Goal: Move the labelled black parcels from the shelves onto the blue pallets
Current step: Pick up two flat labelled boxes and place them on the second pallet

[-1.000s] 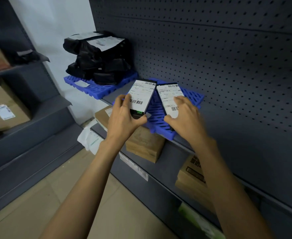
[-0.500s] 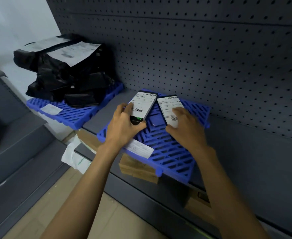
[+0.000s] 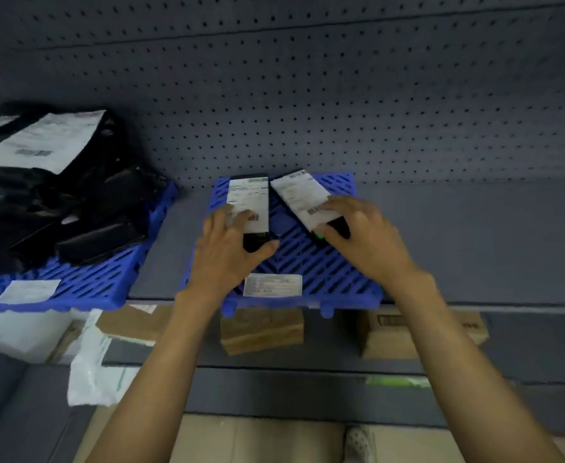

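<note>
Two slim black parcels with white barcode labels lie side by side on a blue pallet (image 3: 334, 275) on the grey shelf. My left hand (image 3: 227, 248) grips the near end of the left parcel (image 3: 249, 202). The right parcel (image 3: 299, 198) lies angled, and my right hand (image 3: 364, 238) holds its near end, fingers over the label. Both parcels rest flat on the pallet slats. A white label (image 3: 272, 285) is stuck at the pallet's front edge.
A second blue pallet (image 3: 84, 289) to the left carries a heap of black labelled bags (image 3: 50, 195). A pegboard wall (image 3: 307, 95) backs the shelf. Cardboard boxes (image 3: 262, 330) sit on the lower shelf. A white bag (image 3: 89, 369) hangs lower left. A shoe (image 3: 358, 442) shows below.
The view has swung to face the pallet squarely and closer. Both hands stay on the two parcels, which have slid a little further back on the pallet and spread apart.
</note>
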The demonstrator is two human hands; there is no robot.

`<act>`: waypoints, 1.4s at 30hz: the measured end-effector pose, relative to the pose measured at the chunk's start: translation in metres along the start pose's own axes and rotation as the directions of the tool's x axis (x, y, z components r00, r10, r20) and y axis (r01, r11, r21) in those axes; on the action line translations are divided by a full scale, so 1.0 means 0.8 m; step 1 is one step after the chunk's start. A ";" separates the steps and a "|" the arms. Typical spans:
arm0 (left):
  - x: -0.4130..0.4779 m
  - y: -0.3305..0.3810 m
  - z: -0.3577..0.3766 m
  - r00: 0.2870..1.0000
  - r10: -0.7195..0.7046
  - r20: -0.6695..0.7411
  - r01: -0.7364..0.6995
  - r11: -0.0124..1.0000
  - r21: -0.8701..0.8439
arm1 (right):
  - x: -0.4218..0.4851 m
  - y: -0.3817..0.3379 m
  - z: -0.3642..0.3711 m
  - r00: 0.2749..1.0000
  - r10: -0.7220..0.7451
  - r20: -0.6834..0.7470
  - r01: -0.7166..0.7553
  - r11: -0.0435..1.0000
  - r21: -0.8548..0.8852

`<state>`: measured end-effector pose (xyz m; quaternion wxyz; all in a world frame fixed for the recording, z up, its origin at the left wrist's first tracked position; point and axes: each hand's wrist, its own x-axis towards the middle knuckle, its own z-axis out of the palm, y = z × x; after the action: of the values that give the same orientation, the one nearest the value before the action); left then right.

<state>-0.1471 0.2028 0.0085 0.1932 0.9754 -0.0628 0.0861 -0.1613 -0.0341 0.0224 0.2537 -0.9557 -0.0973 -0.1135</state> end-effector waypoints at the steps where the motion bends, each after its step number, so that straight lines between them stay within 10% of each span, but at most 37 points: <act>1: -0.003 0.002 -0.006 0.998 0.065 -0.005 -0.064 0.998 0.014 | -0.015 -0.003 -0.005 0.999 0.029 -0.031 -0.029 0.999 -0.016; 7: -0.023 0.064 -0.001 0.872 0.488 0.044 -0.490 0.870 0.050 | -0.148 0.007 -0.028 0.962 0.214 -0.170 -0.251 0.938 -0.241; 15: -0.110 0.237 0.065 0.538 0.829 0.152 -0.824 0.555 -0.114 | -0.367 0.048 -0.088 0.733 0.626 -0.264 -0.679 0.656 -0.328; 34: -0.456 0.671 0.248 0.109 0.961 0.256 -0.938 0.185 -0.293 | -0.858 0.192 -0.271 0.193 0.882 -0.429 -0.981 0.166 -0.100; 42: -0.540 0.793 0.307 0.028 0.952 0.304 -0.935 0.132 -0.330 | -0.968 0.255 -0.340 0.108 0.883 -0.456 -0.994 0.086 -0.069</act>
<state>-0.6324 -0.4362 -0.0659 0.0860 0.6736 -0.7332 -0.0362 -0.8974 -0.4450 -0.0481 0.0961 -0.7820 0.6108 -0.0785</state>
